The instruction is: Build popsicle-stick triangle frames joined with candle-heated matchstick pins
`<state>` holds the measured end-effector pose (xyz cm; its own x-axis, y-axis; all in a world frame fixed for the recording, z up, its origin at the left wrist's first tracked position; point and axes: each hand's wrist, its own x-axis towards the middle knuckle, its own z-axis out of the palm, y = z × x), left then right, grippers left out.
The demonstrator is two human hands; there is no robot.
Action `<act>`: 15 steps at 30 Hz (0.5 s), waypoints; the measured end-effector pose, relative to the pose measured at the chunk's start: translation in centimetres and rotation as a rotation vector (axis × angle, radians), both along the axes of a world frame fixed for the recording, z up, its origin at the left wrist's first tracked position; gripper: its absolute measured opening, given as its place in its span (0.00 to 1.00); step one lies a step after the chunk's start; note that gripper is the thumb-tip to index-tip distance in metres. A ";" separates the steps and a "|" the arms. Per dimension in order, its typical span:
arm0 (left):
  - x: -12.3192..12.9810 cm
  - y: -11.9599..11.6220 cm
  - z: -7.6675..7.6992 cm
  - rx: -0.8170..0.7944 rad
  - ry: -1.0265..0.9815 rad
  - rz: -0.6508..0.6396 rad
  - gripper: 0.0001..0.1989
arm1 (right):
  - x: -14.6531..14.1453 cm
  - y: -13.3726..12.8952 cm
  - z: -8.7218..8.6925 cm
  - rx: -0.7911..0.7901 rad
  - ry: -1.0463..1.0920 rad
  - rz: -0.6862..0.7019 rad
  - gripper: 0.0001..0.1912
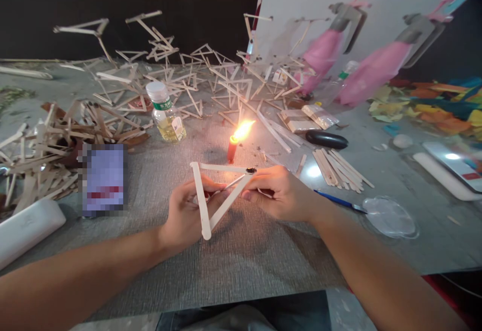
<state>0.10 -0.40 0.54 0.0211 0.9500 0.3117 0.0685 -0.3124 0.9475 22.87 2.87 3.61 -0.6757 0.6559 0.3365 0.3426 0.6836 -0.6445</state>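
A triangle of wooden craft sticks is held up in front of me, its far right corner blackened. My right hand pinches it near that dark corner. Inside the triangle's outline, my left hand is closed, partly hidden behind the near-left stick. From its fingers a thin whitish stick points toward my right fingers; its exact kind is unclear. Just beyond the triangle stands a short red candle, lit, with its flame leaning right.
Joined stick frames spread across the back, with a loose stick pile at left. A bottle of yellowish liquid, pale rods, craft sticks, a blue pen-like tool and pink spray bottles stand or lie around.
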 end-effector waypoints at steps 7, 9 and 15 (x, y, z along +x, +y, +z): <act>0.2 -0.1 0.4 -0.019 -0.025 -0.006 0.06 | 0.7 0.2 0.3 0.006 0.011 -0.039 0.09; 0.2 -0.1 0.4 -0.018 -0.039 -0.016 0.06 | 1.0 0.3 0.6 0.004 0.014 -0.057 0.10; 0.2 0.0 0.2 0.002 -0.056 -0.026 0.09 | 1.3 0.2 1.5 0.079 0.129 -0.035 0.12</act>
<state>0.31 -0.44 0.75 0.0282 0.9486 0.3153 0.0072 -0.3156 0.9489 24.21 3.12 5.10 -0.6011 0.6460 0.4705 0.2850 0.7233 -0.6290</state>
